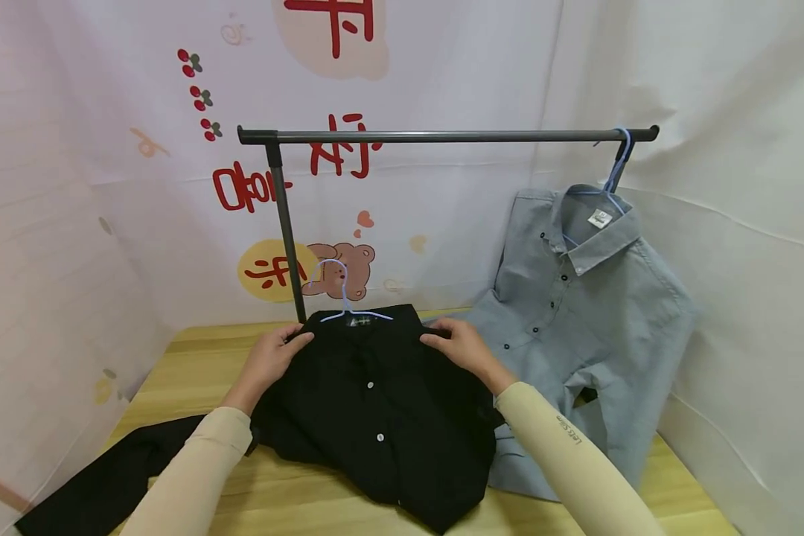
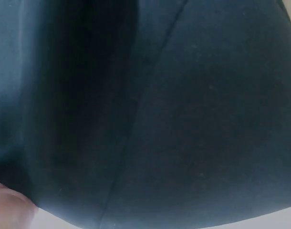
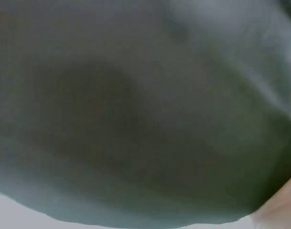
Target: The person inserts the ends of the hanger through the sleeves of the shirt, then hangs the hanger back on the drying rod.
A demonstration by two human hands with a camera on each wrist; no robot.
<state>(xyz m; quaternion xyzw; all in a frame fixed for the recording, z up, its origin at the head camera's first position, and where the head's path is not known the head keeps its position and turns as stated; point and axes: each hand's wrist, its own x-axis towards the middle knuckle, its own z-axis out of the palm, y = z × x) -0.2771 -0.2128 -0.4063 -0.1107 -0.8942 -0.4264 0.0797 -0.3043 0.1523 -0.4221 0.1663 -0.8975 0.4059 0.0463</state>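
A black button-up shirt (image 1: pixel 348 387) with white buttons is held up at its shoulders, its lower part on the table. A light-blue wire hanger (image 1: pixel 345 298) sits inside its collar, the hook standing free above. My left hand (image 1: pixel 268 363) pinches the shoulder on the left, thumb in front. At the other shoulder, my right hand (image 1: pixel 467 348) grips the cloth the same way. Dark shirt cloth (image 2: pixel 183 114) fills most of the left wrist view, with a bit of finger at the lower left. In the right wrist view the cloth (image 3: pixel 136 143) is blurred.
Behind the shirt stands a dark metal clothes rack (image 1: pixel 442 137). A grey-blue shirt (image 1: pixel 596 313) hangs at its right end on another blue hanger (image 1: pixel 615 167), its lower part on the wooden table (image 1: pixel 221 357). One black sleeve (image 1: pixel 107 476) trails to the left. White printed sheets surround the table.
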